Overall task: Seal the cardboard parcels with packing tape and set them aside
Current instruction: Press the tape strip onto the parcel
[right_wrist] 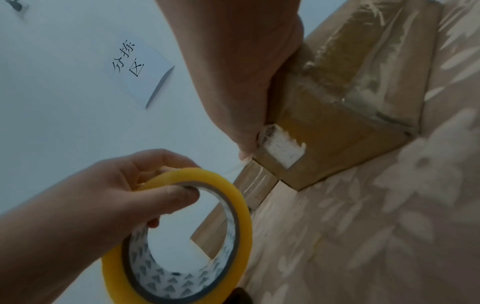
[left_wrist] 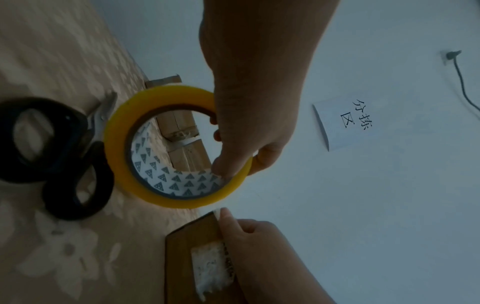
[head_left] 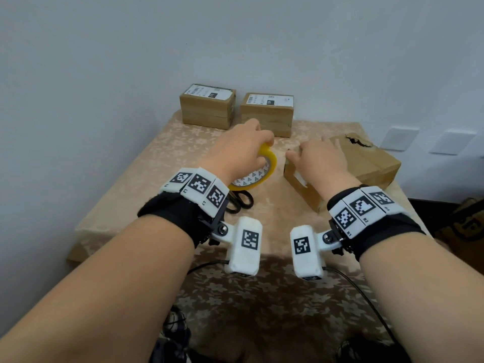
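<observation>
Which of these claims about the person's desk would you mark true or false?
1. The left hand holds a yellow roll of packing tape in its grip. True.
2. The black-handled scissors are in the right hand. False: they lie on the patterned beige tablecloth; that hand rests on the torn brown cardboard parcel.
3. Two labelled cardboard boxes stand by the wall. True.
4. The tape roll lies flat on the table. False: it is tilted up in the hand.
</observation>
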### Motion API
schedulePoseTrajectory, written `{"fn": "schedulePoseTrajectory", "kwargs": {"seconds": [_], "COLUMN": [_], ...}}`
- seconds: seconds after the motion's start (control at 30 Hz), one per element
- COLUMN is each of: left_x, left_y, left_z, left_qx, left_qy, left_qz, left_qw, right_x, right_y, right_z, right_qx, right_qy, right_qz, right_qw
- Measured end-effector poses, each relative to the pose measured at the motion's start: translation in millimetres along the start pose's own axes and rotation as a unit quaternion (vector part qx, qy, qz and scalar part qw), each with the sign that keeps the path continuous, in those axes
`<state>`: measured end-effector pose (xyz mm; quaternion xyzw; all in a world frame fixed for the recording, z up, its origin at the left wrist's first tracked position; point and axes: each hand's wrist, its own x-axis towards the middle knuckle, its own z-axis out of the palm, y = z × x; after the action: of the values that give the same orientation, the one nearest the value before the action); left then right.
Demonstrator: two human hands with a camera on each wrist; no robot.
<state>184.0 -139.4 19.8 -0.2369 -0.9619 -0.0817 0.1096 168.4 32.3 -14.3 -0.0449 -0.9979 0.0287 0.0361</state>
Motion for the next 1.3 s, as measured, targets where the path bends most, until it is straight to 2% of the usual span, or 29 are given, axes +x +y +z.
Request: {"fn": "schedulePoseTrajectory", "kwargs": {"seconds": [0.23, 0.37, 0.47, 0.8, 1.07, 1.17, 1.3], "left_x": [12, 14, 11, 5, -5, -8, -12], "left_y": [1, 1, -2, -6, -17, -20, -13], "left_z": [-3, 2, 7, 23, 17, 9, 7], "left_qx": [-0.004, 0.024, 0.017, -0.113, -0.185, -0.170, -0.156], "left_qy": [-0.054, -0.045, -0.032, -0.002, 0.018, 0.024, 0.001], "left_qz": [-0.016, -0.012, -0.011, -0.026, -0.033, -0.018, -0.007], "left_qw": [0.998, 0.999, 0.999, 0.993, 0.982, 0.985, 0.988], "right_x": [1, -2, -2, -2, -9, -15, -19], "right_y": [0, -5, -8, -13, -12, -12, -14], "right_z": [3, 0, 0, 1, -7, -7, -2], "right_qx": [-0.047, -0.072, -0.076, -0.066, -0.028, -0.019, -0.032], "right_qy": [-0.075, -0.088, -0.089, -0.082, -0.112, -0.105, -0.066], "right_qz": [0.008, 0.031, 0.036, 0.037, 0.043, 0.041, 0.031], "right_qw": [0.996, 0.993, 0.992, 0.994, 0.992, 0.993, 0.997]}}
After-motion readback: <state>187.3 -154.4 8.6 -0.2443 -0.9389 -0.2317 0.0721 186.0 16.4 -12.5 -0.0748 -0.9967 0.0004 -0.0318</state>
